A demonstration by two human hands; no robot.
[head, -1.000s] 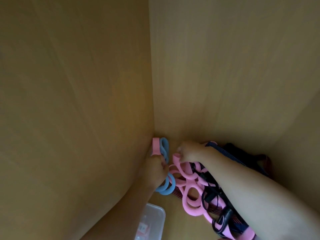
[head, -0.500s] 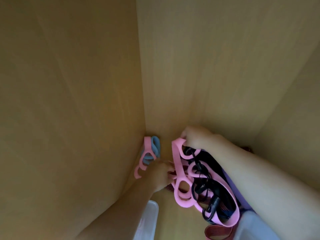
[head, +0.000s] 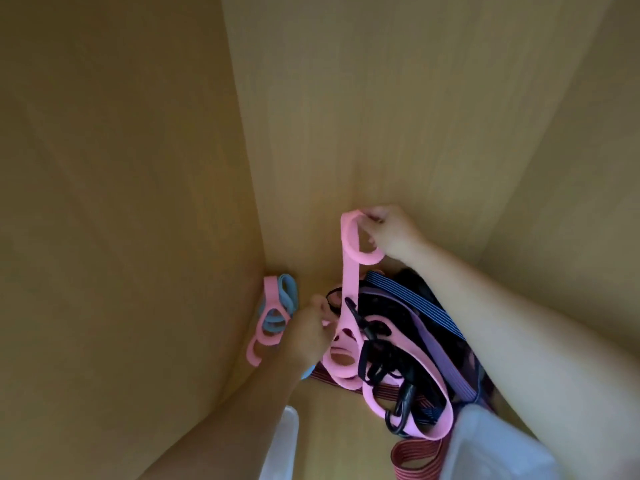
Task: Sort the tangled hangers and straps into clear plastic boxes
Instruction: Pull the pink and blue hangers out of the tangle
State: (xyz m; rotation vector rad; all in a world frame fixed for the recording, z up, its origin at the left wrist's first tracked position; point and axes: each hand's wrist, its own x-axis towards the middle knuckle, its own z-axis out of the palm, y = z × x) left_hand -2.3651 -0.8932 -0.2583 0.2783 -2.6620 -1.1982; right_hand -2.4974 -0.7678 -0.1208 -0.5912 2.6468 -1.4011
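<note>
One pink hanger (head: 349, 278), R hand (head: 391, 233) pinching

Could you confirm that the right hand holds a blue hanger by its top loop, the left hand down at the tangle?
No: the head view shows the hanger in the right hand is pink, not blue; the top loop and the left hand at the tangle are right.

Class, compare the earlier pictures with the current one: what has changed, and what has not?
The right hand, gripping the pink hanger by its top loop, has raised it, drawing it from the strap tangle. The left hand came off the corner hangers and moved right to the tangle. The corner hangers stayed leaning.
</note>
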